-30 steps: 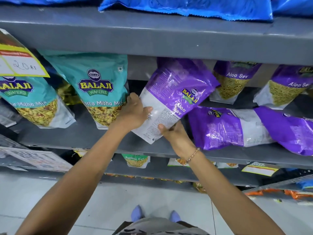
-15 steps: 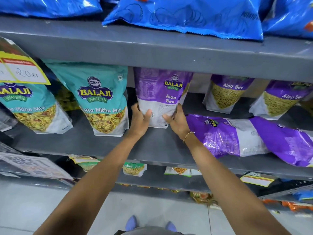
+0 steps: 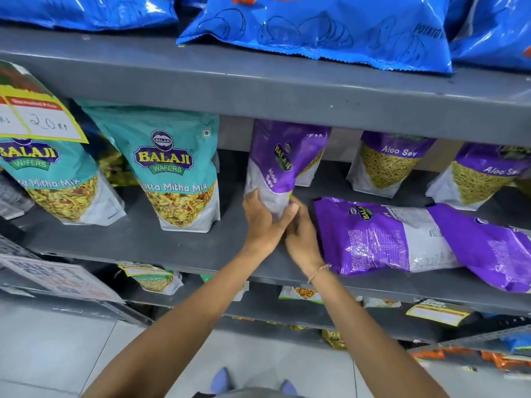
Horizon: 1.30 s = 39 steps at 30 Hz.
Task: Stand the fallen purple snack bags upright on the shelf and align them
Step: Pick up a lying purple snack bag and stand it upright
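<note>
Shelf point(image 3: 184, 248): both hands' grip seemingly pinches upright purple bag's point(image 3: 283, 162) base.

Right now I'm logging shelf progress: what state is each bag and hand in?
Held purple bag: upright, turned sideways.
Left hand: gripping its base.
Right hand: gripping its base.
Two fallen purple bags: lying flat.
Back purple bags: upright.
Teal bags: upright.

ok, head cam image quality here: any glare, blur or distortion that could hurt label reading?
Head view: specular glare on the fallen purple bag and the blue chip bags above; wide-angle bowing of the shelf edge; the purple bag held by left hand and right hand is turned edge-on, its print soft; the teal Balaji bag reads sharp.
</note>
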{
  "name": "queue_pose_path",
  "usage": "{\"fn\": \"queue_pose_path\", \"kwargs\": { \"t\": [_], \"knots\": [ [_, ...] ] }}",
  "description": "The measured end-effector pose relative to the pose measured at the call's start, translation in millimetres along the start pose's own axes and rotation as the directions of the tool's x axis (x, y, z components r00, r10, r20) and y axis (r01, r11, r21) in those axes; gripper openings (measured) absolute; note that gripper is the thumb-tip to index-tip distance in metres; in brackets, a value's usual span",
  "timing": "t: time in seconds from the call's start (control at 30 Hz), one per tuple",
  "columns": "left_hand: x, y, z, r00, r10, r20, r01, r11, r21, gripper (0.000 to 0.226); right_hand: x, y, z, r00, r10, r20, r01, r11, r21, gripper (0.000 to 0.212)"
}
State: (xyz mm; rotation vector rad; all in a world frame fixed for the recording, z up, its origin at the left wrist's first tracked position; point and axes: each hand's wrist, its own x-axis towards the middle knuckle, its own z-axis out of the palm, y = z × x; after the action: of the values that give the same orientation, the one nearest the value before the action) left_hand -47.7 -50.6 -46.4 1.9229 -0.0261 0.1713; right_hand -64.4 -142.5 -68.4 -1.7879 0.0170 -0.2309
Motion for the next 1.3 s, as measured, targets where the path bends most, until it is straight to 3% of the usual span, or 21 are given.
{"fn": "queue_pose_path", "kwargs": {
  "t": [0.1, 0.2, 0.27, 0.37, 0.47, 0.57, 0.63, 0.7, 0.77, 0.87, 1.07, 1.3],
  "knots": [
    [15, -4, -10, 0.999, -0.026, -0.018, 0.024, 0.994, -0.103, 0.079, -16, 6, 6, 0.999, 0.031, -0.011, -0.031, 1.0, -0.003, 0.069],
    [31, -14, -24, 0.998, -0.045, -0.041, 0.041, 0.996, -0.078, 0.07, 0, 4, -8, 0.996, 0.068, -0.051, -0.065, 0.995, 0.073, 0.055],
    [42, -22, -36, 0.998, -0.05, 0.037, 0.052, 0.998, -0.044, 0.063, 21, -2, -21, 0.992, 0.089, -0.084, -0.082, 0.993, 0.081, 0.05],
    [59, -31, -51, 0.99, -0.056, 0.127, 0.069, 0.993, -0.098, 0.046, 54, -10, -37, 0.993, 0.114, 0.014, -0.115, 0.992, 0.059, 0.065],
    [68, -33, -52, 0.998, -0.055, 0.02, 0.056, 0.995, -0.088, 0.029, 83, -12, -46, 0.989, 0.054, 0.135, -0.038, 0.993, -0.115, 0.085],
    [64, -25, -48, 0.993, -0.089, 0.08, 0.101, 0.98, -0.17, 0.04, 93, -13, -46, 0.971, 0.081, 0.223, -0.033, 0.976, -0.215, 0.091],
    [60, -21, -47, 0.982, -0.063, 0.177, 0.108, 0.96, -0.258, 0.063, 94, -10, -41, 0.961, 0.11, 0.252, -0.06, 0.978, -0.199, 0.088],
    [57, -19, -47, 0.98, -0.009, 0.198, 0.047, 0.981, -0.19, 0.088, 94, -8, -36, 0.971, 0.121, 0.205, -0.079, 0.977, -0.199, 0.085],
    [56, -19, -46, 0.989, 0.042, 0.141, -0.034, 0.998, -0.061, 0.097, 92, -10, -33, 0.986, 0.114, 0.123, -0.085, 0.973, -0.213, 0.082],
    [57, -23, -47, 0.995, 0.07, 0.077, -0.071, 0.997, 0.009, 0.09, 82, -15, -30, 0.997, 0.061, 0.04, -0.05, 0.968, -0.244, 0.079],
    [37, -37, -55, 0.989, 0.099, 0.107, -0.1, 0.995, 0.005, 0.079, 42, -12, -18, 0.997, 0.032, -0.075, -0.051, 0.964, -0.26, 0.071],
    [25, -35, -62, 0.981, 0.085, 0.176, -0.086, 0.996, -0.006, 0.078, 22, -19, -12, 0.996, 0.009, -0.09, -0.034, 0.96, -0.279, 0.072]
  ]
}}
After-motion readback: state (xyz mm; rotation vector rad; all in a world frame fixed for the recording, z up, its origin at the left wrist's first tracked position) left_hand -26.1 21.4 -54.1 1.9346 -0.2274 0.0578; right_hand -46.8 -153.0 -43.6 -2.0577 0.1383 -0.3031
